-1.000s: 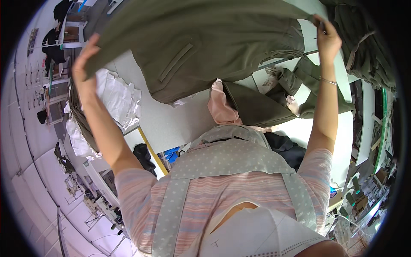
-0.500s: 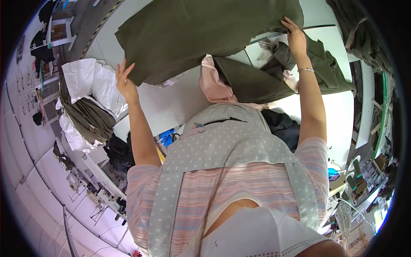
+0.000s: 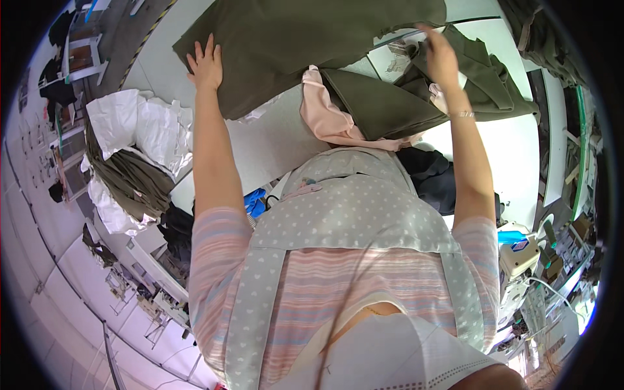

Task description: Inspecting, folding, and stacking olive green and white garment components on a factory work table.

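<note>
A large olive-green fabric piece (image 3: 292, 49) lies spread over the far side of the pale table. My left hand (image 3: 207, 65) rests on its left part, palm down with fingers spread. My right hand (image 3: 442, 60) is by the piece's right end, over a second olive garment (image 3: 383, 110); its fingers are smeared by motion, so whether it grips anything is unclear. That garment lies bunched nearer to me, with a pale pink lining (image 3: 325, 114) folded out at its left. A bracelet circles my right wrist.
White crumpled wrapping (image 3: 140, 127) and olive cloth (image 3: 133, 179) hang at the left table edge. Dark cloth (image 3: 426, 175) lies close to my apron's right side. More olive garments (image 3: 552, 58) are piled at the far right. A cream machine (image 3: 520, 253) stands at lower right.
My left hand has moved from the fabric's left edge up and inward onto it. My right hand has shifted slightly down and left. The large piece's near edge lies a little farther away.
</note>
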Available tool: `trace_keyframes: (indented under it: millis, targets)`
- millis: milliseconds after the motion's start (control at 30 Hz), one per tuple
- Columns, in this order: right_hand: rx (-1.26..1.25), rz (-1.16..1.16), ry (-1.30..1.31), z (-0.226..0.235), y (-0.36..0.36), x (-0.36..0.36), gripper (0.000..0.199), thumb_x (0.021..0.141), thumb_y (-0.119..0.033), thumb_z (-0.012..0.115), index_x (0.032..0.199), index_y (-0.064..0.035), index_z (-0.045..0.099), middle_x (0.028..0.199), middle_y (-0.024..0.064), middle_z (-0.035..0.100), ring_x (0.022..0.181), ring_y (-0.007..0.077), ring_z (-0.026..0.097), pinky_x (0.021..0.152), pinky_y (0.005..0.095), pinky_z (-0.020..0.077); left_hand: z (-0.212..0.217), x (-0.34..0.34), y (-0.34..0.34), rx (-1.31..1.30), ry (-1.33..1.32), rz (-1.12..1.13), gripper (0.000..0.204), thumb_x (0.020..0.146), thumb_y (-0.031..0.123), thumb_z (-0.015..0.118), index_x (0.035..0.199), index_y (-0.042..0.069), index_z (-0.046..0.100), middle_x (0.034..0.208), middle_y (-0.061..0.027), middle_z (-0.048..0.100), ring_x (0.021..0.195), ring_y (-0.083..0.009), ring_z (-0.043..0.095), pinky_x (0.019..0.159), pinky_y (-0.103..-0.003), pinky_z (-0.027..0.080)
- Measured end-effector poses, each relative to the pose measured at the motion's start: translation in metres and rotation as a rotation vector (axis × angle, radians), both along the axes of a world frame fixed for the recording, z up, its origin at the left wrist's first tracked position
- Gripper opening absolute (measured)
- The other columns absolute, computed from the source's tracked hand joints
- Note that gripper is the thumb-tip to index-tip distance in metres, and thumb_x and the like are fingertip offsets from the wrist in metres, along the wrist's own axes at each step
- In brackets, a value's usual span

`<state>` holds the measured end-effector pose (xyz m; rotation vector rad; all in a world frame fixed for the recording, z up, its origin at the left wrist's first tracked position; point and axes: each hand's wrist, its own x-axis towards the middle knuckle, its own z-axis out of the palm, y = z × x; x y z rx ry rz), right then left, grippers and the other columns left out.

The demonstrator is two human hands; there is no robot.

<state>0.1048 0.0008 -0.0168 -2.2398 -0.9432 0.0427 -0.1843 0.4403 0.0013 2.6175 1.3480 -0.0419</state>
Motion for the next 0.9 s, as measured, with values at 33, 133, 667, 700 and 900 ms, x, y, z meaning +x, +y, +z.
trace_keyframes:
  millis: [33,133,667,700,900]
  targets:
    - [-0.016,-0.001,0.079,0.003,-0.003,-0.022,0.055,0.077,0.013,0.049,0.124,-0.0129,0.06,0.121,0.0128,0.064,0.107,0.0337,0.062,0.091,0.0417,0.0501,-0.006,0.0,0.003,0.024,-0.077,-0.029,0.051,0.098,0.054,0.035,0.148,0.044,0.032,0.161,-0.0035,0.021,0.147,-0.04,0.015,0.108,-0.074,0.014]
    - [0.06,0.074,0.328,0.009,-0.013,-0.097,0.043,0.081,0.011,0.051,0.117,-0.0095,0.062,0.101,0.0123,0.067,0.084,0.0287,0.067,0.076,0.0377,0.0526,0.011,-0.007,-0.008,0.081,-0.079,-0.029,0.046,0.097,0.042,0.045,0.143,0.037,0.045,0.158,-0.0039,0.031,0.145,-0.0367,0.021,0.107,-0.071,0.02]
    - [0.177,0.069,0.851,0.044,0.005,-0.181,0.022,0.099,-0.022,0.055,0.101,-0.0022,0.065,0.065,0.0038,0.058,0.056,0.0085,0.052,0.055,0.0251,0.0421,-0.035,0.012,-0.207,-0.464,-0.388,-0.302,0.028,0.08,0.018,0.074,0.099,0.002,0.061,0.085,-0.0045,0.065,0.075,-0.0179,0.061,0.066,-0.035,0.049]
    - [0.228,0.104,1.002,0.046,0.007,-0.182,0.026,0.101,-0.026,0.053,0.101,-0.0025,0.063,0.065,0.0026,0.057,0.056,0.0081,0.051,0.054,0.0243,0.0404,-0.026,0.005,-0.209,-0.721,-0.511,-0.18,0.025,0.081,0.017,0.074,0.096,0.002,0.061,0.082,-0.0032,0.064,0.073,-0.0147,0.06,0.065,-0.032,0.048]
    - [0.321,0.218,1.813,0.059,0.035,-0.209,0.039,0.105,-0.042,0.038,0.099,-0.0064,0.054,0.074,0.0005,0.054,0.057,0.0063,0.037,0.05,0.021,0.0301,0.022,-0.028,-0.2,-0.992,-0.417,-0.172,0.016,0.085,0.012,0.072,0.088,0.0,0.061,0.079,0.0007,0.06,0.069,-0.0056,0.052,0.061,-0.024,0.042]
